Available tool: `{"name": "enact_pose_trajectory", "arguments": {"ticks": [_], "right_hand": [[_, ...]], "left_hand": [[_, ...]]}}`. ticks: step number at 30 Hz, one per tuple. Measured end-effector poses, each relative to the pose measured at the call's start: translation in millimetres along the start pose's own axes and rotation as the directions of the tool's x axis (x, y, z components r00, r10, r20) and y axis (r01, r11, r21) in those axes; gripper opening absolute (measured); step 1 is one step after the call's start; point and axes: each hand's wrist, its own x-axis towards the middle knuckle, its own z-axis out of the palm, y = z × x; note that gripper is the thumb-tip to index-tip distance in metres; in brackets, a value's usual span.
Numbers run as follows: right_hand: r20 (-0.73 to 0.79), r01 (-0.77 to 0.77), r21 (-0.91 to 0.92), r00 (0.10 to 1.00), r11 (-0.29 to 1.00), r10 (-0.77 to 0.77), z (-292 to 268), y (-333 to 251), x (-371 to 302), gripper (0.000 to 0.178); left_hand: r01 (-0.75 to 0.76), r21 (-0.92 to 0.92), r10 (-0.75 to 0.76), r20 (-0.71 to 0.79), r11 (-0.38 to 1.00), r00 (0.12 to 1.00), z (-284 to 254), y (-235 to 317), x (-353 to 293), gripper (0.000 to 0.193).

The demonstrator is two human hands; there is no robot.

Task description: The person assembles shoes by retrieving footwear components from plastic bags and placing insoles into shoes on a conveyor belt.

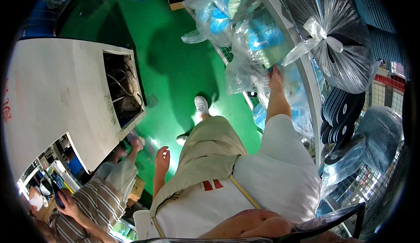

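Observation:
My right hand [275,78] is stretched out to the rack on the right, at the lower end of a clear plastic bag [259,37] with blue and pale yellow sole-shaped pieces inside. Its fingers are drawn together against the bag, and their tips are partly hidden, so what they grip cannot be made out. My left hand [162,157] hangs by my left side with loosely bent fingers, apart from everything and with nothing in it. Another bag of blue pieces [218,21] lies just beyond the one at my right hand.
The metal rack's curved-looking rail [302,64] runs beside my right arm. Behind it are a knotted clear bag [332,42] and stacked black soles [341,112]. A large white cabinet [65,98] with an open cutout stands left. A person in a striped shirt [94,203] is at lower left. The floor [175,64] is green.

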Motion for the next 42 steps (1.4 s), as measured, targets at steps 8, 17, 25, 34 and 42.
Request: {"name": "enact_pose_trajectory", "arguments": {"ticks": [8,17,25,34,42], "right_hand": [[-0.117,0.005,-0.111,0.993,0.994,-0.018,27.8,-11.8,-42.4,0.055],[0.081,0.255,-0.727,0.954,0.638,-0.289,20.9,-10.5,-39.1,0.044],[0.017,0.222,-0.904,0.873,0.365,-0.487,17.2,-13.3,-54.7,0.024],[-0.108,0.142,-0.2,0.98,0.969,-0.166,72.2,-56.2,-182.0,0.034],[0.751,0.84,-0.189,-0.209,0.508,0.626,150.4,-17.9,-431.0,0.026]], "left_hand": [[0.136,-0.051,-0.135,0.03,0.989,0.99,1.4,-12.1,0.4,0.024],[0.144,-0.17,-0.141,0.031,0.975,0.989,10.8,-19.0,-20.0,0.024],[0.188,-0.19,-0.193,-0.008,0.964,0.981,13.3,-1.7,-20.8,0.023],[0.131,-0.217,-0.173,-0.188,0.967,0.967,22.4,-9.8,-28.7,0.031],[-0.124,0.411,0.302,-0.403,0.903,0.864,27.2,8.6,-95.3,0.08]]}}
